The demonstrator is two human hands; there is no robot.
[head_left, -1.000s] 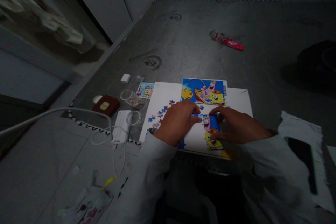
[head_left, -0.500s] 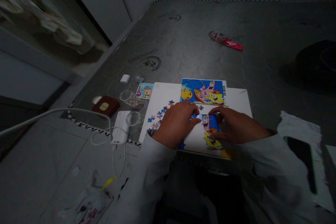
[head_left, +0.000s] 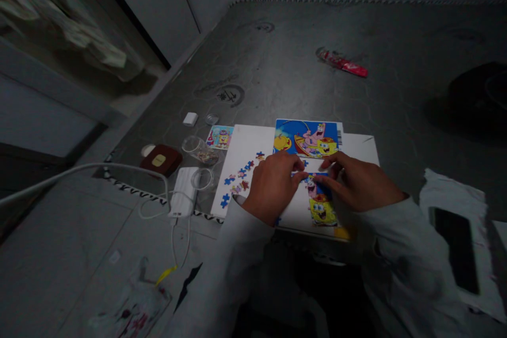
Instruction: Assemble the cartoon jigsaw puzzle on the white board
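A partly joined jigsaw puzzle with blue, pink and yellow cartoon figures lies on a white board. My left hand is at the puzzle's upper left, thumb and forefinger closed at its blue top edge. From the other side, my right hand has its thumb on the puzzle's top and its fingers curled just beyond the edge. Between the fingertips sits a small loose blue piece. Several loose puzzle pieces are scattered left of my left hand. A picture card with matching cartoon figures lies beyond both hands.
To the left are a clear plastic jar with pieces inside, a brown box, a white power strip with cables and a small cartoon card. A phone lies on white paper at right; a red packet lies farther back.
My right hand has shifted its thumb up from the puzzle's yellow figure to its top edge. The left hand stays at the upper left, moved only slightly.
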